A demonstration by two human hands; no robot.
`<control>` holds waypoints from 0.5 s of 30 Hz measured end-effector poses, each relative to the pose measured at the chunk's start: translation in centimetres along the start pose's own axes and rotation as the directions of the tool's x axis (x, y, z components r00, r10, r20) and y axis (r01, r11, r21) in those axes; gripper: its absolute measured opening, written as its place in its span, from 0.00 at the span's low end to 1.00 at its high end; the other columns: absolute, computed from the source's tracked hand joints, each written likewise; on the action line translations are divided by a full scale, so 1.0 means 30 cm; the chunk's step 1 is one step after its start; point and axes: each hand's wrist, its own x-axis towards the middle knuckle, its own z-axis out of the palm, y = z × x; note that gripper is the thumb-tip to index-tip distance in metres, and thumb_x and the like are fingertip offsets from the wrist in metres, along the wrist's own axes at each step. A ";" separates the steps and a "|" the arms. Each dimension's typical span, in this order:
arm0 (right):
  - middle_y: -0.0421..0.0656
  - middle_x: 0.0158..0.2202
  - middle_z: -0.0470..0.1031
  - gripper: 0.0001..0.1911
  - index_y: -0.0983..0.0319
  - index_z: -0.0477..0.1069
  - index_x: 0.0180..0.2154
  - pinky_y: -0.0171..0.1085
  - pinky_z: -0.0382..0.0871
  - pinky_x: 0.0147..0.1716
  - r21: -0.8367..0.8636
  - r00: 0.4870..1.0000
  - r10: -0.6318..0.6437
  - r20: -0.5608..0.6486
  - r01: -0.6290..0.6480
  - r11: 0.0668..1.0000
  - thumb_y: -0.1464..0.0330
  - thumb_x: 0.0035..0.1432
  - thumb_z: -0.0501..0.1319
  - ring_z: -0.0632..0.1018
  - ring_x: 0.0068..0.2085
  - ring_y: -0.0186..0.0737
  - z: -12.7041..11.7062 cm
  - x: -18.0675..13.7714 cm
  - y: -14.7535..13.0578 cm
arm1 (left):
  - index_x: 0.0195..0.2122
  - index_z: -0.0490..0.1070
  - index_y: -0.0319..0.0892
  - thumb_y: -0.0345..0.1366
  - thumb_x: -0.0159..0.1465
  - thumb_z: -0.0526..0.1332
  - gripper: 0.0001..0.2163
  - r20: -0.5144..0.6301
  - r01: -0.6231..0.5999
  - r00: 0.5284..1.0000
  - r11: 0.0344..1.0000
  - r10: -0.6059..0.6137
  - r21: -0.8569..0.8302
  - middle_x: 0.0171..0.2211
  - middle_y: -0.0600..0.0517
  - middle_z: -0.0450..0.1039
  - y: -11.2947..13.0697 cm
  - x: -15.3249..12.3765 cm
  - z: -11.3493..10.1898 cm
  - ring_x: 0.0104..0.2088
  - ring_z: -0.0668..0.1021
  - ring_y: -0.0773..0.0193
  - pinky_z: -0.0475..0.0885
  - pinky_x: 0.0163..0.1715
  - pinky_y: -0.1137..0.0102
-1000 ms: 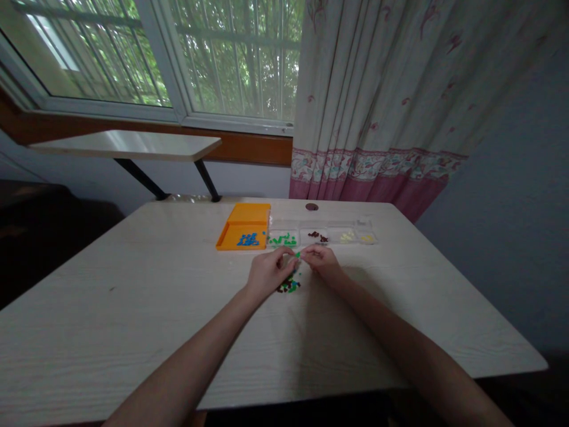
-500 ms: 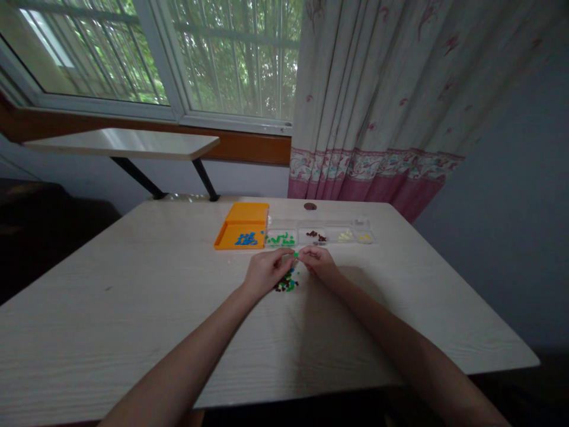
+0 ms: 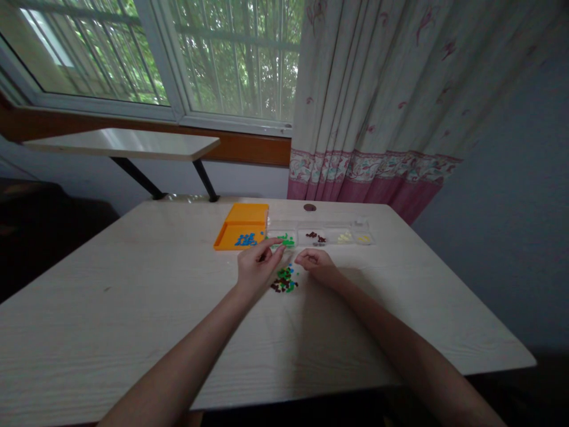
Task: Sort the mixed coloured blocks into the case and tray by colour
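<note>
My left hand (image 3: 258, 264) reaches over the front edge of the clear compartment box (image 3: 306, 243), at its green section. Its thumb and index finger pinch, and green shows between the tips, seemingly a small green piece (image 3: 285, 242), hard to separate from the loose green pieces behind it. To the right, my right hand (image 3: 317, 264) is closed above the table, fingertips together; whatever they may hold is hidden. A mixed pile of small pieces (image 3: 284, 281), brown, green and blue, lies on the table between and below the hands.
An open orange case (image 3: 245, 213) contains blue pieces (image 3: 246, 239). Further right in the clear box are brown pieces (image 3: 315, 236) and pale yellow pieces (image 3: 345, 237). A dark round object (image 3: 310, 207) lies near the table's back edge. A raised shelf (image 3: 128, 142) stands at back left.
My hands have come apart from around the small green piece. The left hand has moved left and forward to the green section, uncovering more of the pile. My right hand has barely moved.
</note>
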 end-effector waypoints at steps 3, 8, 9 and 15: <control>0.35 0.18 0.64 0.12 0.65 0.69 0.25 0.28 0.53 0.19 -0.060 1.000 -0.009 0.024 0.011 0.998 0.61 0.48 0.58 0.62 0.19 0.27 -0.002 -0.005 -0.001 | 0.32 0.74 0.39 0.39 0.55 0.59 0.09 -0.011 -0.048 0.999 0.999 0.048 0.026 0.13 0.60 0.55 -0.008 0.004 -0.003 0.15 0.59 0.76 0.56 0.17 0.79; 0.35 0.18 0.63 0.12 0.65 0.70 0.26 0.27 0.52 0.18 -0.133 1.000 -0.018 0.021 0.021 0.991 0.61 0.50 0.58 0.61 0.19 0.27 -0.001 0.001 0.019 | 0.31 0.73 0.39 0.38 0.55 0.59 0.08 -0.028 -0.093 0.995 0.995 0.094 0.032 0.13 0.61 0.55 -0.024 0.006 -0.003 0.14 0.60 0.76 0.56 0.17 0.80; 0.35 0.18 0.64 0.12 0.64 0.70 0.27 0.27 0.52 0.18 -0.140 1.000 -0.019 0.024 0.022 0.990 0.61 0.50 0.57 0.61 0.19 0.27 -0.001 0.001 0.020 | 0.31 0.73 0.39 0.38 0.55 0.59 0.08 -0.028 -0.101 0.994 0.994 0.102 0.035 0.13 0.61 0.55 -0.025 0.006 -0.003 0.14 0.60 0.76 0.56 0.17 0.80; 0.36 0.20 0.65 0.10 0.64 0.70 0.29 0.28 0.54 0.21 -0.383 0.981 -0.138 0.137 0.181 0.906 0.64 0.53 0.55 0.62 0.20 0.28 -0.038 -0.014 0.000 | 0.32 0.73 0.40 0.39 0.56 0.58 0.09 -0.004 -0.059 0.998 0.996 0.060 0.070 0.13 0.61 0.54 -0.047 0.008 0.000 0.15 0.60 0.75 0.56 0.17 0.80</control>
